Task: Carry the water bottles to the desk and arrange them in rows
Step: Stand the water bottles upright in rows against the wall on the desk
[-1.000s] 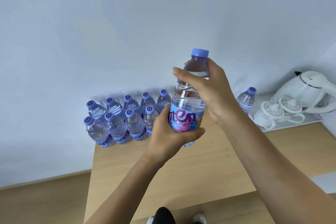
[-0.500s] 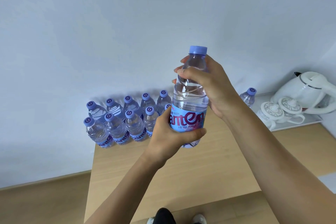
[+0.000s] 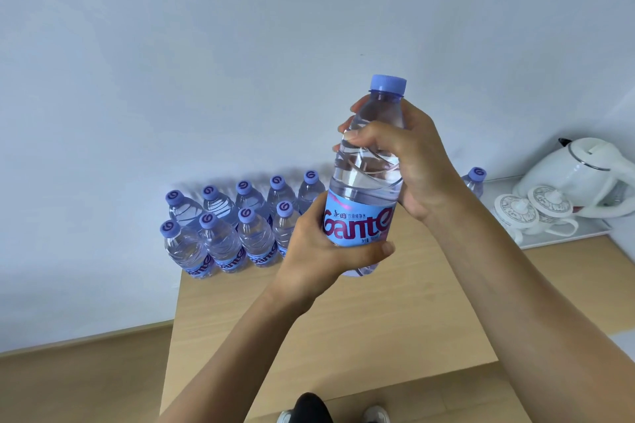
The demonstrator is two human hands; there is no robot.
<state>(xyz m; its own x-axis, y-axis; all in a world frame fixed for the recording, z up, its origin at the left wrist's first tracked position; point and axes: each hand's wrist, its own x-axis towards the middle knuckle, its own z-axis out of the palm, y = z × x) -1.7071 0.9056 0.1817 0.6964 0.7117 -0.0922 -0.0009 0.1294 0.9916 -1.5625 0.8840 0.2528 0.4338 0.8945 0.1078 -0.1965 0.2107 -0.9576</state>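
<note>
Both forearms reach up and forward from the bottom edge and meet on one water bottle (image 3: 365, 182), held in the air above the wooden desk (image 3: 343, 326). Left hand (image 3: 323, 252): fingers wrapped behind the lower body at the blue label, thumb lying across the front under the lettering. Right hand (image 3: 409, 161): comes in from the right, fingers curled round the clear upper shoulder, thumb tip pressed on the front. Held bottle: long axis near vertical, purple cap (image 3: 388, 83) pointing up, top leaning slightly right, label facing the camera. Standing bottles (image 3: 220, 237) at the back-left corner of the desk against the wall, all upright, caps up, in two rows: five caps counted in the back row, four in the front row; the hands hide the rows' right ends. One further lone bottle (image 3: 476, 180) shows beyond the right wrist, beside a white tray (image 3: 563, 240). On the tray: one white kettle (image 3: 584, 172) and two lidded white cups (image 3: 531, 213).
</note>
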